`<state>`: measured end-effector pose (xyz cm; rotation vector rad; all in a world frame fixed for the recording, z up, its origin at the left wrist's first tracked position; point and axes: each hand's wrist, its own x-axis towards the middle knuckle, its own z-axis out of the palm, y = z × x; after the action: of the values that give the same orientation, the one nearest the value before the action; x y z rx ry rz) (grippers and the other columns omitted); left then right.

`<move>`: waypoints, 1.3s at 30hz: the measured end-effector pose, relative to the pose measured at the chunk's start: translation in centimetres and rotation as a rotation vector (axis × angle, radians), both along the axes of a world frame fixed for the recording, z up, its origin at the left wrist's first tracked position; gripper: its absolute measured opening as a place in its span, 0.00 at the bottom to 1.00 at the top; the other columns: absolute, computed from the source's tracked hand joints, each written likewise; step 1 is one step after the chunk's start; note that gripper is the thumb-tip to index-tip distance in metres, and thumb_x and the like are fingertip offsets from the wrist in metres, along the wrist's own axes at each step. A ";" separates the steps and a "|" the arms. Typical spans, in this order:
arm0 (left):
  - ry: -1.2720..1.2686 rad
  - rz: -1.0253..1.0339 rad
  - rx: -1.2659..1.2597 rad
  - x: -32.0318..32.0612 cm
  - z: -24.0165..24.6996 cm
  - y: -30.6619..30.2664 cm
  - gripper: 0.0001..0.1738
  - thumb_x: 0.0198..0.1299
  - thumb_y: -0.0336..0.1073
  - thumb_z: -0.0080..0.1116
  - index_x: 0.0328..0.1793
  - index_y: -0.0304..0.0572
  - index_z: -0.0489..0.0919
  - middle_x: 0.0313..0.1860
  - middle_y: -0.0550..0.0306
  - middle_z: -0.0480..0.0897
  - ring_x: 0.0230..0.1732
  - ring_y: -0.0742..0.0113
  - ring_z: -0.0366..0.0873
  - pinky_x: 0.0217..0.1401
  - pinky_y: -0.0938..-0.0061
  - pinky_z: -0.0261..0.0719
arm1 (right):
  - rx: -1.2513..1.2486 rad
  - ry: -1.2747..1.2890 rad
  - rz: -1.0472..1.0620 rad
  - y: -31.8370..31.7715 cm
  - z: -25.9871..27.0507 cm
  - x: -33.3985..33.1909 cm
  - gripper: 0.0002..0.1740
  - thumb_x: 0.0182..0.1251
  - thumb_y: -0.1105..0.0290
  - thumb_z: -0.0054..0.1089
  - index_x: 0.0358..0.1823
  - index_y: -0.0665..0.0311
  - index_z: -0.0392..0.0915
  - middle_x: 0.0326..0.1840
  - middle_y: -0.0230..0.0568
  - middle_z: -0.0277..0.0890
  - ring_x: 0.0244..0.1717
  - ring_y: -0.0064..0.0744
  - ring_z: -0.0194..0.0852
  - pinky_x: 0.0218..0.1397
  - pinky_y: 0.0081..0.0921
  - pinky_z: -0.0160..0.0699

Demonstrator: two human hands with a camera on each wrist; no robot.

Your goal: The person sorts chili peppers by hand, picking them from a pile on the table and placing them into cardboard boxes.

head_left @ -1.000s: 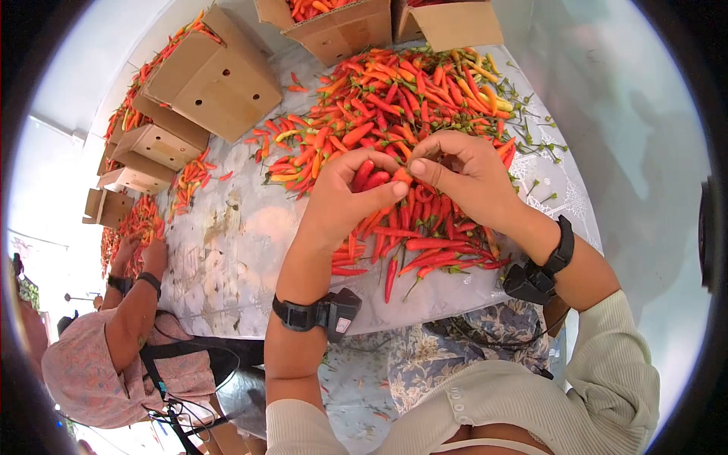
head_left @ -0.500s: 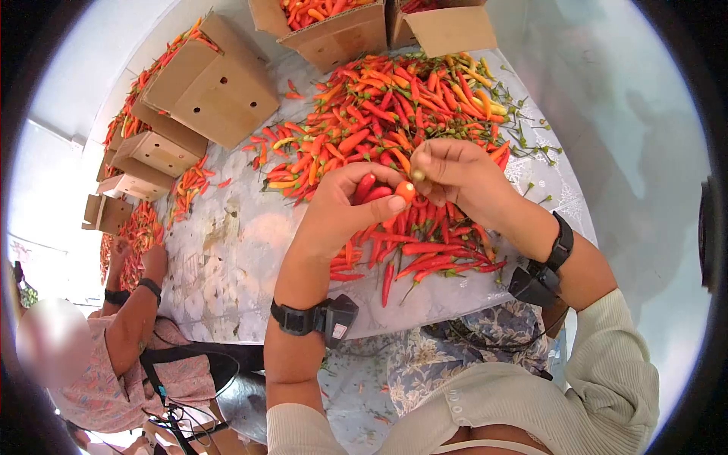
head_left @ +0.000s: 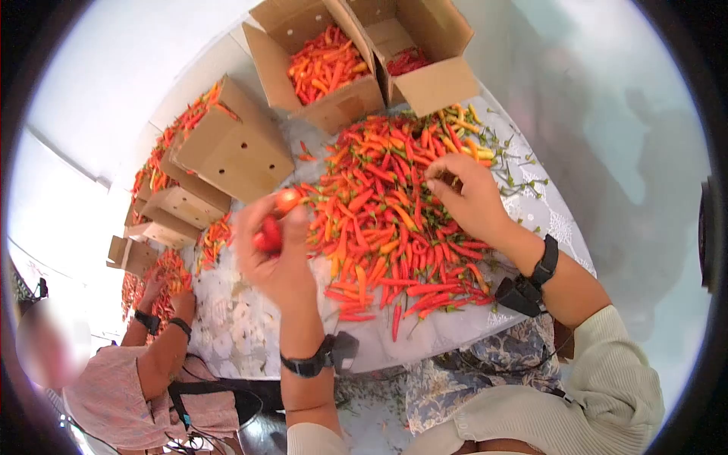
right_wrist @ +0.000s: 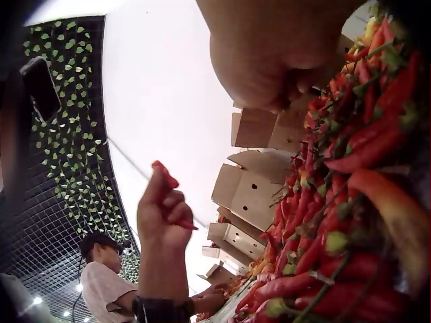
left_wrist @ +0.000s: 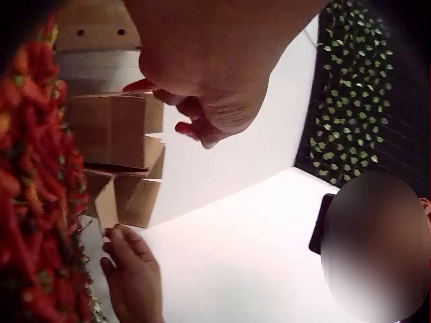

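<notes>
My left hand (head_left: pixel 284 277) is raised over the table's left part with its fingers curled round several chili peppers (head_left: pixel 268 235). An orange-red one (head_left: pixel 287 200) sticks out at the fingertips, its pale stemless end showing. Seen from the right wrist, red peppers (right_wrist: pixel 165 174) poke from both sides of that fist. My right hand (head_left: pixel 472 196) hovers above the right side of a big heap of red, orange and yellow chili peppers (head_left: pixel 379 220). Its thumb and fingers are bent towards each other, and I cannot tell whether something small is between them.
Loose green stems (head_left: pixel 523 182) lie along the table's right side. Behind the heap stand two open cartons, one with orange peppers (head_left: pixel 322 68), the other (head_left: pixel 432 76) with dark red ones. More cartons (head_left: pixel 235 152) line the left, where another person (head_left: pixel 144 387) handles peppers.
My left hand has swung left and up, away from the heap's middle, still holding its peppers. My right hand, which pinched a pale green bit, has drawn apart to the right. The head view has shifted.
</notes>
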<state>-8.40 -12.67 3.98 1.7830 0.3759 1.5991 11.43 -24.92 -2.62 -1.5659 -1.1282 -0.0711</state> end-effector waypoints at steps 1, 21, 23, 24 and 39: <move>-0.043 0.083 0.112 -0.3 1.5 0.0 0.11 0.52 0.28 0.67 0.40 0.36 0.78 0.41 0.59 0.78 0.37 0.72 0.74 0.42 0.80 0.72 | -0.009 0.003 0.006 -0.1 0.2 0.0 0.06 0.55 0.75 0.61 0.35 0.64 0.76 0.32 0.41 0.75 0.33 0.37 0.74 0.38 0.30 0.72; 0.114 -0.818 -0.990 4.6 2.4 4.8 0.13 0.63 0.43 0.54 0.43 0.41 0.76 0.28 0.63 0.72 0.24 0.81 0.64 0.14 0.89 0.54 | -0.048 0.300 0.205 -0.8 1.2 0.7 0.08 0.58 0.71 0.62 0.37 0.64 0.76 0.25 0.36 0.73 0.25 0.24 0.72 0.30 0.22 0.71; -0.074 -1.088 -1.370 3.9 0.0 4.4 0.15 0.66 0.45 0.50 0.44 0.39 0.74 0.32 0.61 0.73 0.24 0.78 0.65 0.15 0.87 0.56 | -0.089 0.192 0.266 -0.6 0.4 0.1 0.07 0.58 0.68 0.62 0.34 0.64 0.78 0.26 0.36 0.72 0.26 0.27 0.71 0.30 0.24 0.70; -0.122 -1.116 -1.449 3.6 -1.2 4.5 0.16 0.66 0.45 0.48 0.44 0.39 0.74 0.33 0.60 0.73 0.27 0.75 0.66 0.16 0.86 0.58 | -0.079 0.090 0.279 -0.4 0.1 -0.2 0.08 0.57 0.67 0.63 0.33 0.63 0.78 0.26 0.36 0.72 0.26 0.28 0.71 0.30 0.25 0.70; -0.409 -0.939 -1.440 5.1 -6.4 -1.4 0.14 0.68 0.42 0.41 0.42 0.40 0.73 0.38 0.53 0.77 0.40 0.59 0.75 0.46 0.66 0.75 | -0.119 -0.035 0.353 -0.6 0.5 -5.5 0.16 0.46 0.68 0.70 0.36 0.61 0.74 0.28 0.42 0.75 0.31 0.42 0.77 0.34 0.34 0.75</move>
<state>-3.27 -14.05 -2.39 0.3373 0.2769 0.5711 5.95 -25.49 -2.07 -1.4503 -1.4423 0.2087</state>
